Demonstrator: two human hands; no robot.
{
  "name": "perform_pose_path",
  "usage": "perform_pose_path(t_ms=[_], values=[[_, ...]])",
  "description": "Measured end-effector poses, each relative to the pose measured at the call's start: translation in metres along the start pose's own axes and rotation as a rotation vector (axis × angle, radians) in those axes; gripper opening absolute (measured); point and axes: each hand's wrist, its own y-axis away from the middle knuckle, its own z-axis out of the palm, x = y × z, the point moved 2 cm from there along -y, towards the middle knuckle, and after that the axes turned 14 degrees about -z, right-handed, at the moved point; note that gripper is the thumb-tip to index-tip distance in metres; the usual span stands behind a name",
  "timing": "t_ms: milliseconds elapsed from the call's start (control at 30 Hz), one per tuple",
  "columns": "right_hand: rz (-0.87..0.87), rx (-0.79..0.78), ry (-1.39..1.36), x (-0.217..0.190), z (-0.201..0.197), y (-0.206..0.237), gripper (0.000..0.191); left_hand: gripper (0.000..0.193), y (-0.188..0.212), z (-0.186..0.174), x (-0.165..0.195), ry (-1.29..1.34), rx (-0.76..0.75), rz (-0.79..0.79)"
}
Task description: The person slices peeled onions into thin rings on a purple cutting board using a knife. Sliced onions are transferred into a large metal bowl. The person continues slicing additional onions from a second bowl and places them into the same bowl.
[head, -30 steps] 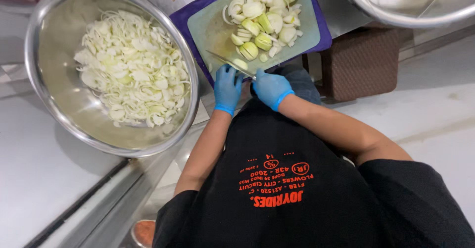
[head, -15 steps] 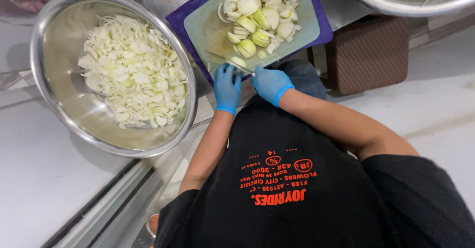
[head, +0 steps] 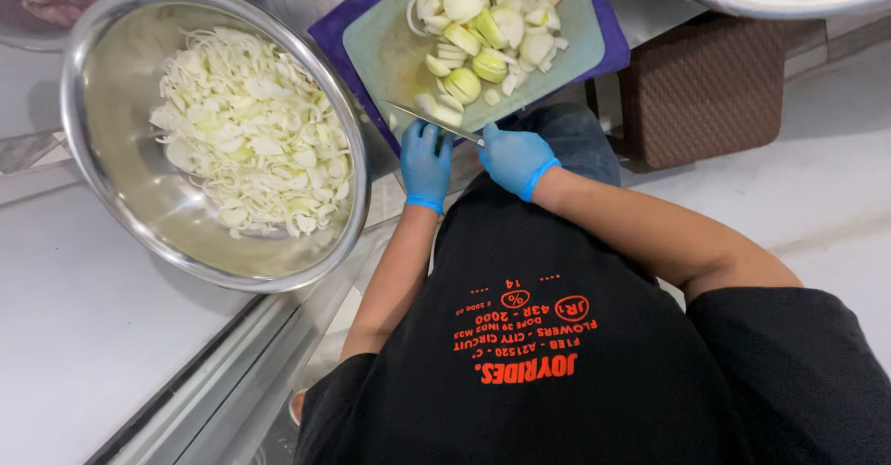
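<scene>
The knife (head: 434, 122) lies across the near edge of the pale green cutting board (head: 390, 52). Its handle is wrapped in the closed fingers of my right hand (head: 513, 159), and the blade runs out toward 10 o'clock from that fist. The blade passes just above the fingertips of my left hand (head: 427, 163). Both hands wear blue gloves.

The onion half (head: 444, 110) being cut sits at 12 o'clock from my left hand, just beyond the blade and right beside it. My left fingers are stretched out and loose, gripping nothing, with their tips on the board's edge under the blade. I cannot tell whether they touch the onion.

My left forearm comes straight up from 6 o'clock. My right forearm reaches in from 4 o'clock with the wrist bent inward, so the two hands sit side by side, almost touching.

More peeled onion pieces (head: 487, 19) are heaped at the board's far end, at 1 o'clock from my hands. A steel bowl (head: 74, 84) of sliced onion (head: 246, 131) stands on the counter (head: 74, 335) at 9 o'clock.
</scene>
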Motion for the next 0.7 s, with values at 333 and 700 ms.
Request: perform_pose_path(t_ms=[333,700], values=[[0.053,0.041,0.065,0.014,0.02,-0.011,0.022,0.024,0.002,0.001,-0.001,0.048,0.033,-0.038],[0.018,0.018,0.054,-0.002,0.018,-0.014,0.026,0.026,0.0,-0.001,-0.002,0.027,0.013,-0.011]])
